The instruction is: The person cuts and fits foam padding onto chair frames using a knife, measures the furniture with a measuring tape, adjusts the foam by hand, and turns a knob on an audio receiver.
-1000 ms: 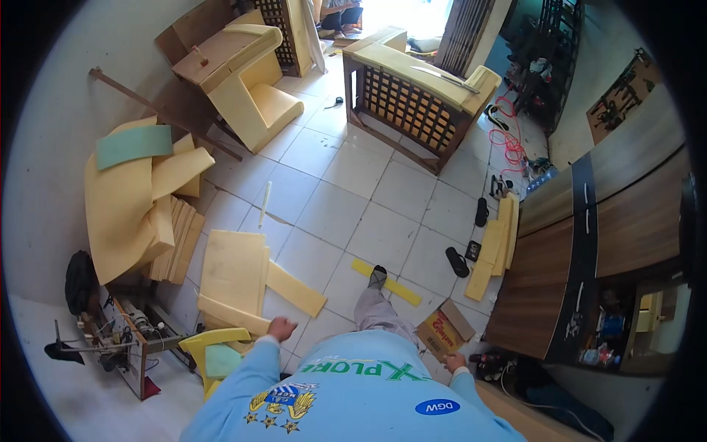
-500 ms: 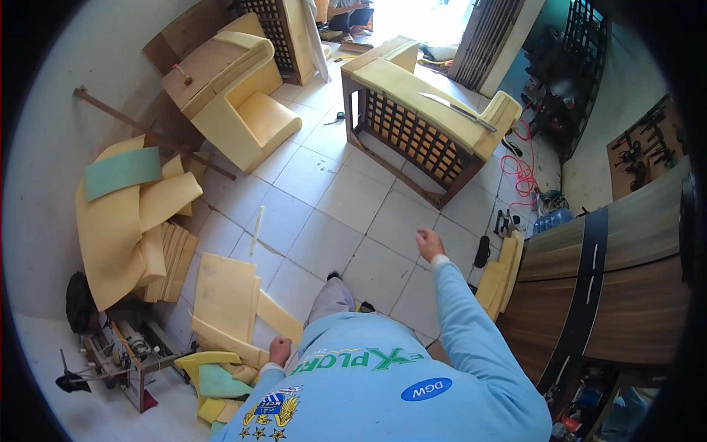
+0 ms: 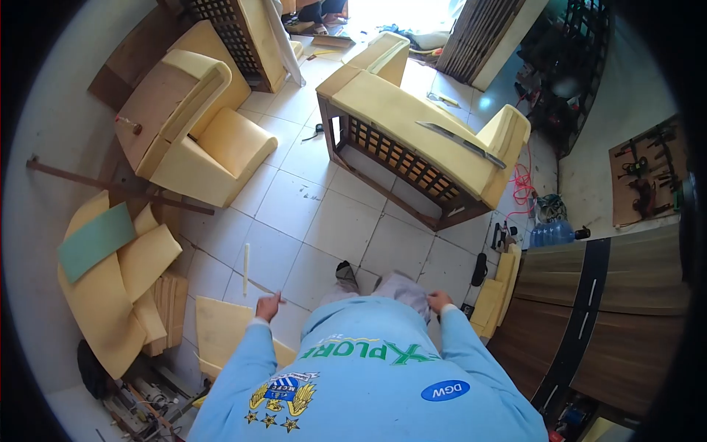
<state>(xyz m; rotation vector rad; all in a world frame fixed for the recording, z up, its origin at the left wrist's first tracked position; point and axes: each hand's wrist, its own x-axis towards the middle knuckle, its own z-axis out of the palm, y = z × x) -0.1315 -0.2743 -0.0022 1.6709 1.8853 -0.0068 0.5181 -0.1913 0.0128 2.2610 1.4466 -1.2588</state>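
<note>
My left hand (image 3: 268, 306) hangs beside my body, above the tiled floor and close to a yellow foam sheet (image 3: 221, 328). Its fingers are curled, with nothing visible in them. On the other side, my right hand (image 3: 439, 300) is beside my grey trouser leg (image 3: 401, 291), its fingers also curled round nothing that shows. Ahead stands a foam-covered sofa frame (image 3: 412, 118) with a dark webbed underside. A long knife (image 3: 462, 144) lies on its top. A foam-covered armchair (image 3: 228, 151) is at the left.
Foam pieces (image 3: 110, 283) with a green sheet (image 3: 97, 241) are stacked by the left wall. A thin pale strip (image 3: 246, 269) lies on the floor. At right are foam strips (image 3: 498, 291), a black sandal (image 3: 480, 269), a red hose (image 3: 522, 184) and a wooden cabinet (image 3: 626, 317).
My right hand has come back from its forward reach to beside my leg. My left hand has risen in view. The sofa frame and armchair look nearer.
</note>
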